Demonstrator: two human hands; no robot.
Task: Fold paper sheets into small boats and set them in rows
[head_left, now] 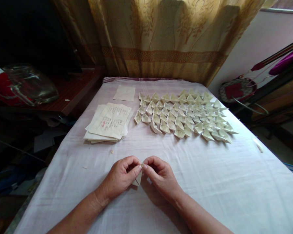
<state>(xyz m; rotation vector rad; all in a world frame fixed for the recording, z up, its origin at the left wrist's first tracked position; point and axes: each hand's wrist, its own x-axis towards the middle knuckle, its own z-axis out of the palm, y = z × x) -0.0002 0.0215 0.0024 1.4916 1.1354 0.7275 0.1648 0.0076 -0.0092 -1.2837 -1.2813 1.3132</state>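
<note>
Near the front middle of the cloth-covered table, my left hand (124, 174) and my right hand (158, 172) meet, thumbs and forefingers pinching the top of a small folded paper (137, 179). Its lower corner points down between the hands; the rest is hidden by my left fingers. Beyond my left hand lies a stack of paper sheets (109, 122), the top one with handwriting and red marks. A single blank sheet (125, 93) lies behind it. Several rows of folded paper boats (180, 113) stand to the right of the stack.
A white cloth (222, 182) covers the table. A glass jug (33, 84) stands on a dark wooden cabinet (80, 87) at the left. Behind the table hangs a gold curtain (158, 39). A small white scrap (258, 144) lies near the right edge.
</note>
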